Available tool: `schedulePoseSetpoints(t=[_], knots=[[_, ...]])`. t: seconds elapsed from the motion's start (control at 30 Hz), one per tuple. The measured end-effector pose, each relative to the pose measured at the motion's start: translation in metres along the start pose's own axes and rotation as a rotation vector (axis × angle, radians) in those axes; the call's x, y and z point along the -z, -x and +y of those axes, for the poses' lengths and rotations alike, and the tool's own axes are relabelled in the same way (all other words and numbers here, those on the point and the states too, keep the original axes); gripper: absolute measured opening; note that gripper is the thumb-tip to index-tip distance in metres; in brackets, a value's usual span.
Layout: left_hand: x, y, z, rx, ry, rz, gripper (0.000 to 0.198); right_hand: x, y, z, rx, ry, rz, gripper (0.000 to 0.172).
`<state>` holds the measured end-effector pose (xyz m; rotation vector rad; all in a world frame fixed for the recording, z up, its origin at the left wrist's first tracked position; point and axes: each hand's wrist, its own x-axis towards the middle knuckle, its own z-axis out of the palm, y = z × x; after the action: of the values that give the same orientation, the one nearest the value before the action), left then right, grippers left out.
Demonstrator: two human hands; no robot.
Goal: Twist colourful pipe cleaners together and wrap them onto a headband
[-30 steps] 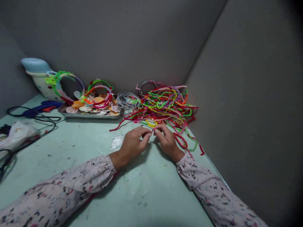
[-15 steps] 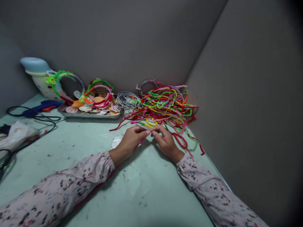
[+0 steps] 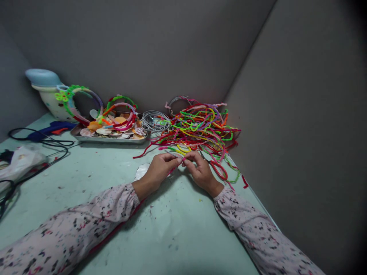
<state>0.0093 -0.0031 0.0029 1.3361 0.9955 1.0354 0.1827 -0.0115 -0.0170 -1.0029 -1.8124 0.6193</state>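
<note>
I had the left hand (image 3: 157,170) pinching grey wire (image 3: 175,154) and the right hand (image 3: 200,171) pinching pink pipe cleaner (image 3: 184,159), both angled inward.

Pale pink speckled sleeves (image 3: 77,223), gathered cuffs (image 3: 222,198)

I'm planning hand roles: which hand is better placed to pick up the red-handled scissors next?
Probably the right hand: the scissors lie close beside it, while the left hand is farther off. Both seem to pinch a thin strand.
</note>
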Motion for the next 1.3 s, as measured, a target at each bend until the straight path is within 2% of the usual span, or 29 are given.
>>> schedulePoseSetpoints(t=[0.33, 0.63, 1.07, 1.3], knots=[[0.001, 0.0, -0.0014, -0.001, 0.012, -0.022, 0.023, 0.0018, 0.0004, -0.0029, -0.01, 0.018, -0.036, 0.009], [0.0005, -0.0008, -0.002, 0.013, -0.009, 0.024, 0.028, 0.0034, 0.0001, -0.0036, 0.058, 0.1, -0.076, 0.009], [0.0005, -0.0012, -0.003, 0.041, 0.029, 0.005, 0.029, 0.0051, -0.0002, -0.0038, 0.011, 0.121, -0.136, 0.008], [0.0015, 0.0004, -0.0037, -0.006, -0.059, 0.023, 0.032, 0.0048, -0.0009, -0.0062, -0.001, 0.116, -0.132, 0.009]])
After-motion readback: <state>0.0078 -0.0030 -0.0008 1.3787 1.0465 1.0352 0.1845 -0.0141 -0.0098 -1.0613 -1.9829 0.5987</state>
